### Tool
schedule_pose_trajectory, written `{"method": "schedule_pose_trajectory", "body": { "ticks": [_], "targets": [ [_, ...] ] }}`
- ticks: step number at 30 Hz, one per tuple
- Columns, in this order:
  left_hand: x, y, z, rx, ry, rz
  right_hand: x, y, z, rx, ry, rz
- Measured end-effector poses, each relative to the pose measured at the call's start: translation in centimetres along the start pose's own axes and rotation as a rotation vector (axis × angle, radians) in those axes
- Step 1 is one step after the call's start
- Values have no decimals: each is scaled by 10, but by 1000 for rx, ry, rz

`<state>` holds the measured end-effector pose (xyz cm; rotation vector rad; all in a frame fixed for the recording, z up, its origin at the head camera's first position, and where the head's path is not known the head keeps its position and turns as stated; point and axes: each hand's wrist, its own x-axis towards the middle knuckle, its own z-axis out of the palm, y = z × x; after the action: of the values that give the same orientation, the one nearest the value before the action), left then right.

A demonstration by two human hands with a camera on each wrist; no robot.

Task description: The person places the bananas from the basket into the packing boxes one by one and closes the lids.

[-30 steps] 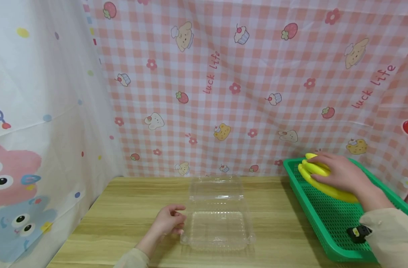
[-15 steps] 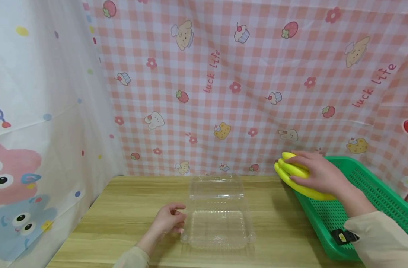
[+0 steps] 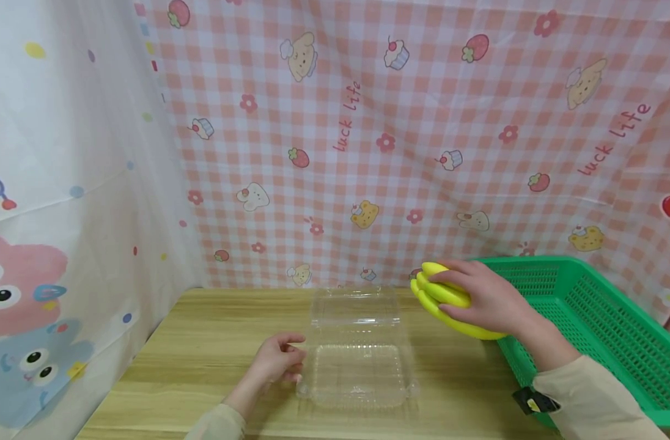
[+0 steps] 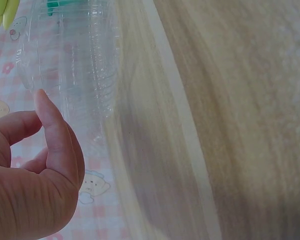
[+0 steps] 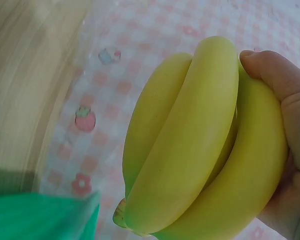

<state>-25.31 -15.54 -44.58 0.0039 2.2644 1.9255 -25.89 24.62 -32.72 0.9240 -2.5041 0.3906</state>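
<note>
Right hand point(image 3: 486, 299): fingers bent round a bunch of yellow bananas point(image 3: 445, 296), holding it up off the surface point(image 3: 214, 354). Left hand point(image 3: 274, 360): fingers loosely bent, nothing in their hold, just beside the left edge of a clear container point(image 3: 359, 400); whether they touch it cannot be told. Container between the two hands' fingers, lid laid back. Green basket point(image 3: 574, 263) to the right of the right fingers. Pink checked cloth point(image 3: 313, 122) beyond both.
</note>
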Motion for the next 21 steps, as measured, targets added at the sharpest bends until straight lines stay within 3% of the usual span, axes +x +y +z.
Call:
{"method": "schedule_pose_trajectory", "body": {
  "ticks": [14, 21],
  "targets": [
    [3, -4, 1, 0, 14, -2, 20, -35, 34, 55, 22, -155],
    [4, -5, 0, -12, 6, 2, 31, -52, 55, 62, 62, -279]
  ]
}}
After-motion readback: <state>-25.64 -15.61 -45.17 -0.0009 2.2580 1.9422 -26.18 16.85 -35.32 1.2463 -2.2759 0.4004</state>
